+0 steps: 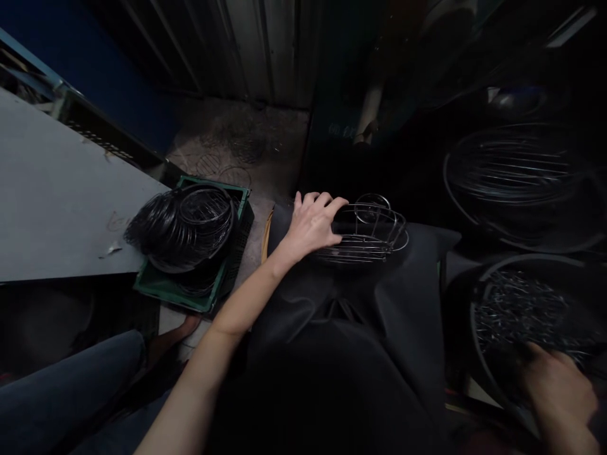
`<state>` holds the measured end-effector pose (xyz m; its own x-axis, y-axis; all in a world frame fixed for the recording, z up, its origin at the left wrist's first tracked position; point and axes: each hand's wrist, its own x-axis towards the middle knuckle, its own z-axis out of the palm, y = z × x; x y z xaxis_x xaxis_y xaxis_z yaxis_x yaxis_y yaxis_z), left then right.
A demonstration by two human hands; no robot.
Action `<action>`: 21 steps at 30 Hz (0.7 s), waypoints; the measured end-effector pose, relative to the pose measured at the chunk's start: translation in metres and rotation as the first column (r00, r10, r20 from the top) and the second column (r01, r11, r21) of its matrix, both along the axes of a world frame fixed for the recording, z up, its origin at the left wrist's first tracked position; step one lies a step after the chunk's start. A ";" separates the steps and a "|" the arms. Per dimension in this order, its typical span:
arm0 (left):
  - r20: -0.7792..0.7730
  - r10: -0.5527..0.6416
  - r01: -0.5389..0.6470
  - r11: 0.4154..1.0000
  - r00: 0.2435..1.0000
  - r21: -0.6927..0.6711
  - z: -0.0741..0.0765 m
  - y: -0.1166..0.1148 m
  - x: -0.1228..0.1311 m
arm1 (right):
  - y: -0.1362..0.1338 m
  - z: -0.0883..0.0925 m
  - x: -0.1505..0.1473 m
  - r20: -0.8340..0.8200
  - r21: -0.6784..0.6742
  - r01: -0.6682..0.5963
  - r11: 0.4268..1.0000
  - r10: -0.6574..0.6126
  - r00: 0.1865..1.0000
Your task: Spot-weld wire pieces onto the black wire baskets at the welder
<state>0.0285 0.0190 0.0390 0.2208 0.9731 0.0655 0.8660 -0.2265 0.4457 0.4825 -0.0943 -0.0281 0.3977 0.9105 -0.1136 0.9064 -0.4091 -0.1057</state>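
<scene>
My left hand (313, 225) is closed around the left end of a wire basket-like frame (374, 237) with rings and parallel bars. The frame rests on the dark cloth (412, 278) over my lap. At the lower right, my right hand (559, 385) is at the rim of a round dark tub (475, 316) with many small metal pieces (521, 309) in it. That hand is blurred and its fingertips are lost in shadow, so its grip does not show.
A green crate (208, 300) at the left holds a heap of wire rings (190, 221). Behind the tub stands a larger round container (450, 183) with wire grids (516, 170). Loose wire pieces (227, 151) lie on the floor. Another person's jeans-clad leg (71, 379) is at lower left.
</scene>
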 end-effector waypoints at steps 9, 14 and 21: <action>0.155 -0.142 0.156 0.984 0.978 -0.081 -0.006 0.008 0.007 | 0.026 0.041 -0.058 -0.262 0.294 0.256 0.921 -0.180 0.948; 0.372 -0.010 0.019 1.000 0.928 -0.021 0.006 0.006 -0.035 | 0.031 0.055 -0.123 -0.644 0.297 0.285 0.911 -0.029 0.764; 0.102 -0.038 0.048 0.994 0.994 -0.103 -0.014 -0.010 -0.008 | 0.038 0.003 -0.160 -0.496 0.273 -0.173 0.946 0.293 0.817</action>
